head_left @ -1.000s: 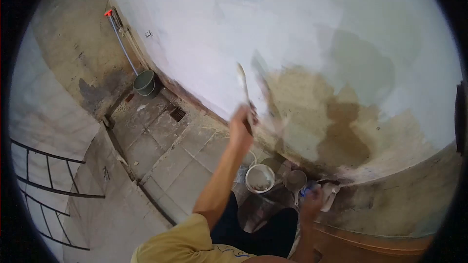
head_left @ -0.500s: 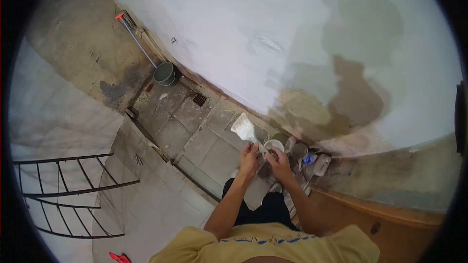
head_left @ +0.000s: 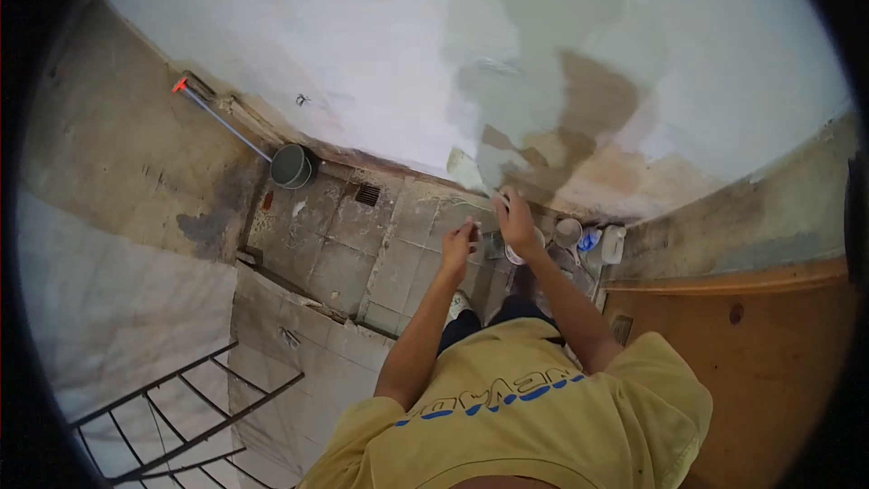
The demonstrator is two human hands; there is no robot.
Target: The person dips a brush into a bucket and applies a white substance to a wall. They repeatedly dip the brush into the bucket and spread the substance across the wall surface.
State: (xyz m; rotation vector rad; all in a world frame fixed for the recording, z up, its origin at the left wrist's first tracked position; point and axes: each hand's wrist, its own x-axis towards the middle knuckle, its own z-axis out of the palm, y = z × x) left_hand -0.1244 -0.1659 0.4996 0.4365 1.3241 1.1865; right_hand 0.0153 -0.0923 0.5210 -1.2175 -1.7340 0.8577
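Observation:
My right hand (head_left: 516,219) is closed around the handle of a wide paintbrush (head_left: 465,169). Its pale bristle end points up and left, close to the lower part of the white wall (head_left: 380,63); contact cannot be made out. Lower and to the left, my left hand (head_left: 460,246) is closed, fingers curled together near a small pale spot too small to name. Partly hidden by my right hand and forearm is a whitish paint pail (head_left: 538,240) on the floor.
A round pan-like container (head_left: 568,233), a blue item (head_left: 589,239) and a white jug (head_left: 614,244) stand right of my hands. Farther left are a dark bucket (head_left: 291,167), a long pole (head_left: 226,125) and a floor drain (head_left: 367,194). A metal ladder-like frame (head_left: 186,417) is lower left.
My right hand has carried the paintbrush up toward the wall. My left hand has come off the brush and now sits apart, lower left. The camera view has turned.

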